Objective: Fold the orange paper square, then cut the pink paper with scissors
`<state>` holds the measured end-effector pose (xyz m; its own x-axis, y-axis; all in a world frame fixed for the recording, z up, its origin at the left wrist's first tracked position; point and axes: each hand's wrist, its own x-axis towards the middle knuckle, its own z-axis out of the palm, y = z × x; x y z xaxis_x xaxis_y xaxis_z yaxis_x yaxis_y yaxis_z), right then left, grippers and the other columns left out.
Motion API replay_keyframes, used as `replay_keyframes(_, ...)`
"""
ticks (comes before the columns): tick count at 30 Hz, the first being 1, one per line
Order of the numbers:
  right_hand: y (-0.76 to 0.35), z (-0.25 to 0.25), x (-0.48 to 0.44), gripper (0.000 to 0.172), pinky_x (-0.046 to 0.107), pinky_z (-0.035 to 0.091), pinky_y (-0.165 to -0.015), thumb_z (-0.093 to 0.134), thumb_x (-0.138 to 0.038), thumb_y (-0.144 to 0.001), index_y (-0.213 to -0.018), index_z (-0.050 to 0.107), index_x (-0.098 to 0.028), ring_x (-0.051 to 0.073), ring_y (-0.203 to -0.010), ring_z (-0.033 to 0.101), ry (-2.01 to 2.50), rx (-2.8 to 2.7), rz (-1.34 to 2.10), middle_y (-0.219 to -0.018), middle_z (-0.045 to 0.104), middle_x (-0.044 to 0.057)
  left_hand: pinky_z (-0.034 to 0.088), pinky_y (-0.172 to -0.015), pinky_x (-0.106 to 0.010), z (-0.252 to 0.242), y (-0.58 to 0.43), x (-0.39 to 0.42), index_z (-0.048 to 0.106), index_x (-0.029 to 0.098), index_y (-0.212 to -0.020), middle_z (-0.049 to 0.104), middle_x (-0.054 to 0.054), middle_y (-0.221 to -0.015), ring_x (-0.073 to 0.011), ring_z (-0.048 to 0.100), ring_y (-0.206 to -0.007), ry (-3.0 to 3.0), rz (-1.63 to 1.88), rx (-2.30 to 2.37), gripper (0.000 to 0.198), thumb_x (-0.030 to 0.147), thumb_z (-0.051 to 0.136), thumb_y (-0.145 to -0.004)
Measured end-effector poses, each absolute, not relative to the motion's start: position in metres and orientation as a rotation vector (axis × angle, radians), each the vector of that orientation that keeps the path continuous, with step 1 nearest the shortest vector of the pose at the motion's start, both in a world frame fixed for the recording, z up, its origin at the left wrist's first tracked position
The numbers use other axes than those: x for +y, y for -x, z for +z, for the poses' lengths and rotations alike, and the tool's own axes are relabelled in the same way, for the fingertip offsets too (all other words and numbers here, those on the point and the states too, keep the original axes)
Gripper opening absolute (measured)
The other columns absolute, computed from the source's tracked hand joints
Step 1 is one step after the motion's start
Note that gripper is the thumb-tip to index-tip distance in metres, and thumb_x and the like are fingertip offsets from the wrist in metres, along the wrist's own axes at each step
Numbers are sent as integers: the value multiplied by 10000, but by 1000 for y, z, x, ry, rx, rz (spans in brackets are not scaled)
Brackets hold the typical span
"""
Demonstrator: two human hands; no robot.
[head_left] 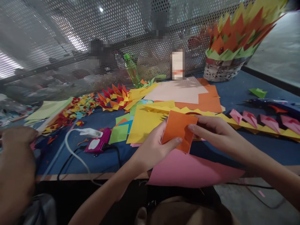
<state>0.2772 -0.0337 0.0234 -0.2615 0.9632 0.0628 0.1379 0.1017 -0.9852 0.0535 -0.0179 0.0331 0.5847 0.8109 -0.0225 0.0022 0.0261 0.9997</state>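
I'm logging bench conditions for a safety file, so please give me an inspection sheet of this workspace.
Surface: blue tabletop, largely covered with paper around the middle.
Job's things: orange paper held up in front; pink sheet below it, jutting past the near edge.
Clutter: yellow sheets, small folded pieces, green-capped bottle.
Hands: left hand and right hand both grip the orange paper, thumbs on its face.
Cables: white cable from a magenta block runs over the near edge; dark cables beside it.
Surroundings: perforated screen behind; another person's arm at far left.
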Motion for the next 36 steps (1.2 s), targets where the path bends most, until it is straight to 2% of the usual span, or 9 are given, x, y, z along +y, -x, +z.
replay_keyframes(8,-276,27,-35,391,259,612,-732,736,-615,-965,-888,744,-232,159,-812,647,1073,-1553,1280,-866,686,19,574,-1095,-431,35,-55,-19,553,150,-1518,701,-179,-1484,-356,633,-1444,-1397,723,746,566,248,740,-993)
replay_keyframes(13,-277,25,-34,380,305,643,-827,721,-617,-974,-921,744,-241,185,-879,686,1075,-1556,1297,-914,709,27,591,-1041,-405,33,-53,-18,559,151,-1514,706,-175,-1477,-344,690,-1357,-1398,708,760,587,297,766,-985)
replay_keyframes(18,-276,28,-35,415,261,609,-747,723,-630,-966,-868,734,-228,166,-835,656,1090,-1559,1268,-879,695,28,593,-1029,-389,30,-55,-16,576,142,-1513,710,-173,-1470,-311,735,-1245,-1413,724,732,653,386,821,-959)
replay_keyframes(25,-278,28,-37,398,257,550,-700,707,-619,-986,-889,740,-234,159,-801,634,1123,-1588,1218,-863,696,21,583,-1060,-416,29,-54,-16,608,178,-1481,716,-159,-1459,-336,724,-1275,-1391,714,739,637,441,834,-947)
replay_keyframes(30,-285,24,-37,435,300,565,-713,715,-656,-963,-862,728,-233,193,-825,667,1160,-1610,1205,-910,729,41,586,-1051,-405,30,-53,-16,590,168,-1500,723,-160,-1446,-330,728,-1271,-1372,719,748,604,359,808,-970)
replay_keyframes(32,-286,25,-38,410,309,594,-755,722,-649,-960,-916,757,-242,214,-898,704,1144,-1619,1226,-994,759,48,590,-1042,-397,30,-53,-16,578,161,-1512,718,-163,-1455,-338,715,-1302,-1367,720,747,612,343,803,-972)
replay_keyframes(36,-287,25,-39,318,331,633,-889,740,-556,-985,-1163,811,-302,224,-1002,739,1055,-1628,1273,-1163,787,41,592,-1042,-381,32,-53,-16,562,142,-1516,699,-168,-1486,-347,675,-1373,-1390,730,761,612,300,797,-973)
